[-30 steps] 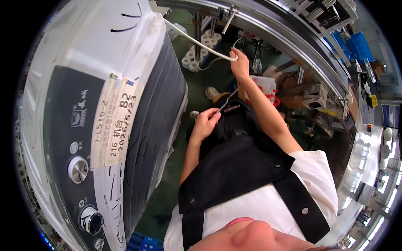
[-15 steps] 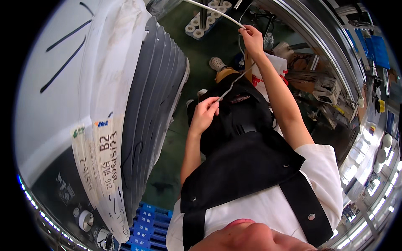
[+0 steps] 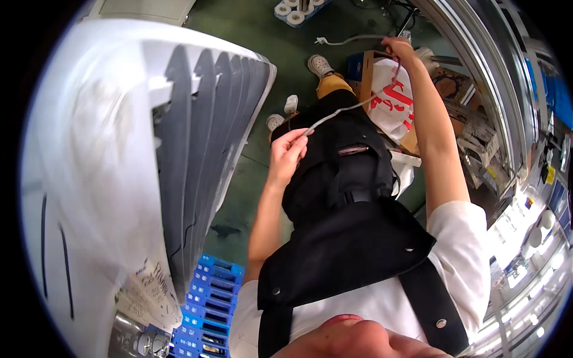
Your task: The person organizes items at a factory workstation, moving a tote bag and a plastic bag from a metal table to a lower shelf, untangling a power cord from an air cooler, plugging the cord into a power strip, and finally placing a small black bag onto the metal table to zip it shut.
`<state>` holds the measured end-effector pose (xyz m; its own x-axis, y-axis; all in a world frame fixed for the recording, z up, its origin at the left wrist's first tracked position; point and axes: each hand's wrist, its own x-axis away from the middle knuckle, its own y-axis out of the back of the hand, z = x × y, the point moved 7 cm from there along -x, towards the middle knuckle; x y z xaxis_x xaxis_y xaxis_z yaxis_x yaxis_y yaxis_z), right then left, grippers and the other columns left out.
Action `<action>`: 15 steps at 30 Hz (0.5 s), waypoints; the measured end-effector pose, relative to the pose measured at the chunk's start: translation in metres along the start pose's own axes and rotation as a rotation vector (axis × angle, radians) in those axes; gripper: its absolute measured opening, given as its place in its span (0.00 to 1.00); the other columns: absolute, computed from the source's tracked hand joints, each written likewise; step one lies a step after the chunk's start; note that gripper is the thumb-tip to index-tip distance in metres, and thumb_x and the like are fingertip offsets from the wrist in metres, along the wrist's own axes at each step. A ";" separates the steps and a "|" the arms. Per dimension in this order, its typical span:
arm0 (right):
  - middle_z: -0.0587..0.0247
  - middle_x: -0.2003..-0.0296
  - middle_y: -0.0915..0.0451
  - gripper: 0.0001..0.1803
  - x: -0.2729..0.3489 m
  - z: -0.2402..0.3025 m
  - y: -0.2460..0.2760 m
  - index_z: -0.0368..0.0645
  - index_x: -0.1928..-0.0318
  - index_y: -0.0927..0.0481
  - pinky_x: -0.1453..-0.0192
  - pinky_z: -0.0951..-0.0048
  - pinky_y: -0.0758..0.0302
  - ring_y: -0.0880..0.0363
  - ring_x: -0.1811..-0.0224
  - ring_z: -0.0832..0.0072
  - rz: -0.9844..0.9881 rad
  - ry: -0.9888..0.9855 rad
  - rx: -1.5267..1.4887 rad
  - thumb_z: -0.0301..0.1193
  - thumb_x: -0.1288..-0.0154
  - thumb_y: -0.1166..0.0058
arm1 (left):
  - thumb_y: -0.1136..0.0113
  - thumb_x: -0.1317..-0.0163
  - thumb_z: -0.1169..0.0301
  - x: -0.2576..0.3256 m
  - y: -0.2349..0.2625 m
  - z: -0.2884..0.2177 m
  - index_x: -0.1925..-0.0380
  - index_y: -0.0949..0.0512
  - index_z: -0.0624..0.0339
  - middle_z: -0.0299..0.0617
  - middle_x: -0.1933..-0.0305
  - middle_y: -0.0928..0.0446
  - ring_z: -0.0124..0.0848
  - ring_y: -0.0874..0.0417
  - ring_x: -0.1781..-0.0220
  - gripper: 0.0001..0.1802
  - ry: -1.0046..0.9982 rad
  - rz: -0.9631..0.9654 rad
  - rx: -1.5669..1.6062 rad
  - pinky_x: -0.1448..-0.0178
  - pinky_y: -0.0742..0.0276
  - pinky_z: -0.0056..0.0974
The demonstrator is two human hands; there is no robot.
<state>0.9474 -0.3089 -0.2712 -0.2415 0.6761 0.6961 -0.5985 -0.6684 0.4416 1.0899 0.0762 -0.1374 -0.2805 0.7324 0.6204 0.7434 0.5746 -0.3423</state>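
A grey power cord (image 3: 343, 111) runs slack between my two hands, in front of the black apron. My left hand (image 3: 287, 156) pinches it between thumb and fingers near my lap. Farther out and to the right, my right hand (image 3: 399, 49) is closed around the cord, fingers curled. Past that grip the cord reaches left and ends in a pale plug (image 3: 321, 40), which hangs over the floor. To the left of my left hand stands a large white housing with grey slats (image 3: 203, 119), apart from the hand. Whatever of the cord lies inside my palms is hidden.
Blue plastic pallets (image 3: 209, 304) lie at the lower left beside the housing. A white bag with red print (image 3: 391, 110) sits in a cardboard box beyond my legs. Metal frame rails (image 3: 471, 53) rise along the right. White rolls (image 3: 295, 17) stand on the floor at the top.
My right hand has moved outward to the right with the cord. The plug end now shows, swung free to its left. My left hand keeps its pinch. The view has shifted across the white housing.
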 end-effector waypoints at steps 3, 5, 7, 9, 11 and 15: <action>0.57 0.76 0.22 0.13 -0.015 -0.003 0.009 0.38 0.57 0.26 0.84 0.79 0.37 0.35 0.85 0.80 -0.213 -0.027 -0.541 0.32 0.38 0.56 | 0.51 0.39 0.73 -0.002 0.002 0.000 0.55 0.25 0.66 0.27 0.84 0.37 0.13 0.44 0.85 0.13 0.030 -0.078 -0.017 0.83 0.55 0.22; 0.54 0.72 0.20 0.13 -0.045 -0.019 0.019 0.40 0.53 0.31 0.82 0.75 0.33 0.31 0.82 0.76 -0.208 -0.007 -0.647 0.31 0.36 0.58 | 0.50 0.39 0.74 -0.006 -0.005 -0.002 0.57 0.25 0.67 0.27 0.83 0.36 0.13 0.40 0.82 0.12 0.099 -0.122 0.006 0.80 0.50 0.22; 0.54 0.70 0.20 0.14 -0.067 -0.028 0.021 0.40 0.53 0.32 0.80 0.74 0.32 0.30 0.80 0.75 -0.209 -0.028 -0.810 0.33 0.35 0.59 | 0.49 0.40 0.74 -0.012 -0.010 -0.003 0.58 0.25 0.67 0.27 0.82 0.35 0.14 0.38 0.81 0.12 0.156 -0.150 0.013 0.79 0.47 0.22; 0.54 0.68 0.20 0.15 -0.085 -0.032 0.022 0.40 0.53 0.34 0.78 0.73 0.29 0.28 0.79 0.71 -0.191 -0.035 -0.929 0.36 0.33 0.61 | 0.49 0.40 0.74 -0.019 -0.018 -0.006 0.58 0.24 0.67 0.27 0.83 0.36 0.14 0.39 0.81 0.12 0.189 -0.176 -0.006 0.78 0.47 0.22; 0.54 0.67 0.20 0.14 -0.100 -0.039 0.022 0.41 0.53 0.34 0.76 0.72 0.28 0.28 0.79 0.71 -0.171 -0.062 -0.966 0.37 0.33 0.63 | 0.48 0.40 0.75 -0.026 -0.025 -0.007 0.57 0.25 0.68 0.28 0.81 0.34 0.15 0.38 0.80 0.12 0.216 -0.184 -0.015 0.77 0.45 0.23; 0.55 0.66 0.20 0.16 -0.128 -0.055 0.046 0.43 0.53 0.34 0.73 0.71 0.27 0.28 0.77 0.72 -0.194 -0.171 -0.917 0.40 0.32 0.65 | 0.48 0.39 0.74 -0.039 -0.046 0.003 0.56 0.25 0.67 0.29 0.79 0.32 0.16 0.36 0.78 0.13 0.197 -0.152 -0.042 0.76 0.43 0.23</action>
<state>0.9083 -0.4096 -0.3715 -0.0037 0.6468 0.7626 -1.0000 0.0034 -0.0078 1.0647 0.0223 -0.1475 -0.2703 0.5513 0.7893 0.7272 0.6542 -0.2078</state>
